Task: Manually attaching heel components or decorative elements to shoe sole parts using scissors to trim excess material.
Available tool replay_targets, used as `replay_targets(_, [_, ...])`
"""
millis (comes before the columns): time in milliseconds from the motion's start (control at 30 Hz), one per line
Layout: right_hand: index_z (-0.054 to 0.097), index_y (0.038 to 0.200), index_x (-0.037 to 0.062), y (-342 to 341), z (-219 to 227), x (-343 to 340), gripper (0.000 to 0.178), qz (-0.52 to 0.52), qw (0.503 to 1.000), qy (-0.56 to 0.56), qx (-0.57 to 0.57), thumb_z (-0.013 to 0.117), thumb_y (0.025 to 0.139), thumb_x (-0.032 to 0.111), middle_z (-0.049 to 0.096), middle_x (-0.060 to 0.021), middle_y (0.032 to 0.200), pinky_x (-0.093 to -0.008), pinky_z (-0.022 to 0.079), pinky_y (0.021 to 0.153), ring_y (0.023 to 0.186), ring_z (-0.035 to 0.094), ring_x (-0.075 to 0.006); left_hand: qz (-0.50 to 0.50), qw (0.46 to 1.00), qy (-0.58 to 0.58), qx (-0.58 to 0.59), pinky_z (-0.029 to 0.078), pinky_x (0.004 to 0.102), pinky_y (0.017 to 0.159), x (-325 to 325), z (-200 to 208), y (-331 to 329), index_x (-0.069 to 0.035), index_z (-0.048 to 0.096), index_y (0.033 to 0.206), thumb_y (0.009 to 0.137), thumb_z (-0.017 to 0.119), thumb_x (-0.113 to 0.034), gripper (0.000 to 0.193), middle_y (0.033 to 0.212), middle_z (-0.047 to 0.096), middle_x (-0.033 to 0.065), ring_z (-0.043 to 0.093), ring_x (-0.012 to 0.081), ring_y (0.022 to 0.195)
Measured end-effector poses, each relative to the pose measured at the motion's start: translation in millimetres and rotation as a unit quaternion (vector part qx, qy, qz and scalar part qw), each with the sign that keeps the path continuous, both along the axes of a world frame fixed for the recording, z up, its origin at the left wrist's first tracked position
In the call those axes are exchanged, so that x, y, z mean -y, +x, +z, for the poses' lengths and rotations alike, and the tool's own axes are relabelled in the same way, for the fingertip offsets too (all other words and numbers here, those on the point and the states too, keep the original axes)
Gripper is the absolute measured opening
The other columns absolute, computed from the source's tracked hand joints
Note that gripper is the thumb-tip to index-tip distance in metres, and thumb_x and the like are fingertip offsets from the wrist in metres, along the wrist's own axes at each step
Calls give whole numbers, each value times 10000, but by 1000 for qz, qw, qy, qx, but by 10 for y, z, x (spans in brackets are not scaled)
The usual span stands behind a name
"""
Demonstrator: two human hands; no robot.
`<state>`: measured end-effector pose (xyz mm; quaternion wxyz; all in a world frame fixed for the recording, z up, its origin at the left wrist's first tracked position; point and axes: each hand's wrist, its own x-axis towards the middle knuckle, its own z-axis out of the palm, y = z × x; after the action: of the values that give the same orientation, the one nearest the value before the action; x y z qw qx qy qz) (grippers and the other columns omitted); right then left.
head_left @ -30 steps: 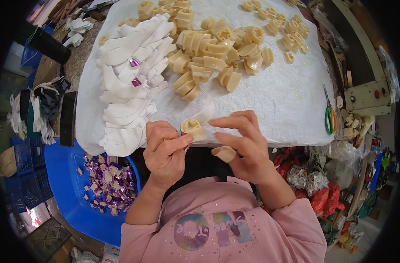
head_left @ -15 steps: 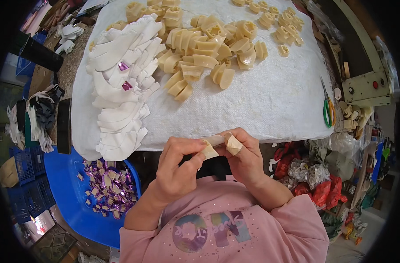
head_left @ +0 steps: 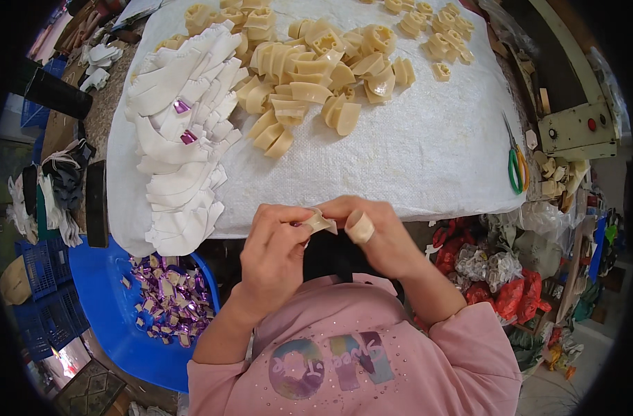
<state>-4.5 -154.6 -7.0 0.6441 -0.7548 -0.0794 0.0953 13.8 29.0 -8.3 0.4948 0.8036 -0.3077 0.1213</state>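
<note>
Just off the table's near edge, my left hand (head_left: 278, 232) pinches a small curved cream piece (head_left: 321, 222) between thumb and fingers. A speck of purple shows by those fingertips. My right hand (head_left: 375, 232) meets it from the other side, its closed fingers at the piece's right end; their tips are partly hidden. A cream band (head_left: 360, 227) sits around a digit of that hand. Ahead on the table lie a pile of cream-coloured curved, ring-like pieces (head_left: 302, 73) and, at left, overlapping white fabric-like pieces (head_left: 181, 156) with two shiny purple bits on top.
A white woven sheet (head_left: 413, 159) covers the table. Scissors (head_left: 516, 163) with green and orange handles lie at its right edge. Below left, a blue tub (head_left: 108, 312) holds many purple-and-cream pieces. Red and clear plastic bags (head_left: 517, 298) are heaped at the right. A metal box (head_left: 578, 132) with knobs stands beyond.
Both hands have shifted slightly left, and the right hand has turned. The white strip stretched between them earlier no longer shows; a curved cream piece is at the left fingertips.
</note>
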Motion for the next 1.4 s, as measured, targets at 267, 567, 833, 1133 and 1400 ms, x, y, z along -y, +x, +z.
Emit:
replay_targets(267, [542,1154,7,239,17,127,393,106,962,202,-150,712,808,85,626,-101,994,-279,503,813,908,605,-140,-116,984,-128,-34,495,300,648,25,-42,24,45,525,782,703,614,162,167,943,602,158,593,248,803])
replay_targets(567, [524,1166,17,237,-94,-19,314,27,985,123,-121,613,901,157,646,-84,908,-261,494,724,850,599,-110,-46,972,-164,-160,471,273,739,21,-132,-41,9,547,910,854,604,22,81,974,595,154,575,169,816])
replay_targets(833, [574,990,66,163,-118,-98,162,-6,990,64,129,604,831,68,530,-91,1037,-350,369,899,1044,442,-258,3,883,-331,-332,477,272,791,163,-43,-80,32,547,946,877,618,-40,122,1009,613,141,582,133,875])
replay_targets(1133, [542,871,81,176,-38,-161,181,-75,968,-72,227,578,716,-7,512,-69,928,-369,337,818,912,434,-269,21,947,-220,-234,477,333,828,152,-65,-60,17,579,897,865,638,-62,104,1043,610,163,593,227,964])
replay_targets(1400, [599,944,61,176,23,-27,182,-33,973,208,96,654,849,206,558,-58,934,-314,391,878,948,480,-181,25,989,-143,-37,441,393,848,48,-6,38,-50,646,840,783,707,-51,84,1025,524,111,495,326,1064])
